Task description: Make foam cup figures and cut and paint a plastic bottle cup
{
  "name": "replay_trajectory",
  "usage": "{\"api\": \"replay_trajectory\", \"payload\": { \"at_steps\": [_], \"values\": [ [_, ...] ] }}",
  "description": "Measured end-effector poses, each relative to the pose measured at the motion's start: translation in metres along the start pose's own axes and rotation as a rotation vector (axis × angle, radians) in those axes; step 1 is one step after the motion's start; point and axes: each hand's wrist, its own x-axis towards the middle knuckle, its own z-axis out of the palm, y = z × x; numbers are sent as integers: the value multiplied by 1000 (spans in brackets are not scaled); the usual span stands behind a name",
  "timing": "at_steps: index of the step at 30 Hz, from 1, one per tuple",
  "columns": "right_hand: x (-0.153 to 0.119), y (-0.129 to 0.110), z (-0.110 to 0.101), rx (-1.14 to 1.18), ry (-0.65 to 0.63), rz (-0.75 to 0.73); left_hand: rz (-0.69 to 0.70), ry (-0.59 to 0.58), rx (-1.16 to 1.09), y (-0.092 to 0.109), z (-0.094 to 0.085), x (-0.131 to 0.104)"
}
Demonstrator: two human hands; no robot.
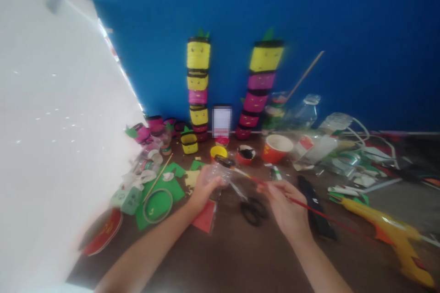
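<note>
Now painting: left hand (pixel 202 187) clamped on clear cup (pixel 222 171), right hand (pixel 285 206) pinching brush (pixel 309 209), tip at cup rim. Next likely needs paint from pot (pixel 245 154), 12 o'clock.

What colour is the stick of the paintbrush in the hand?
Red. The right hand holds the paintbrush; the head view shows it.
</note>
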Motion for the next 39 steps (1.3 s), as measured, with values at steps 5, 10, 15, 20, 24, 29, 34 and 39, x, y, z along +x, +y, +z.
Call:
{"api": "replay_trajectory", "payload": {
  "at_steps": [5, 10, 15, 20, 24, 29, 34, 39],
  "values": [
    [2, 1, -1, -23, 16, 3, -14, -45, -82, 5, 1, 0],
    [4, -3, -2, -13, 50, -31, -14, -53, -135, 5, -1, 2],
    [1, -9, 0, 62, -1, -68, 10, -9, 15, 2, 0, 1],
    [-2, 1, -5, 6, -47, -37, 31, 41, 150, 0, -2, 0],
    [-2, 7, -7, -19, -32, -42, 36, 44, 230, 1, -4, -1],
    [-2, 7, -5, -47, -30, -40, 20, 52, 147, -1, -5, -1],
    [-3, 5, -4, -53, -34, -35, 14, 13, 98, -2, -6, 0],
    [-2, 5, -3, -88, -27, -52, 11, -9, 77, 0, -5, -1]
  ]
}}
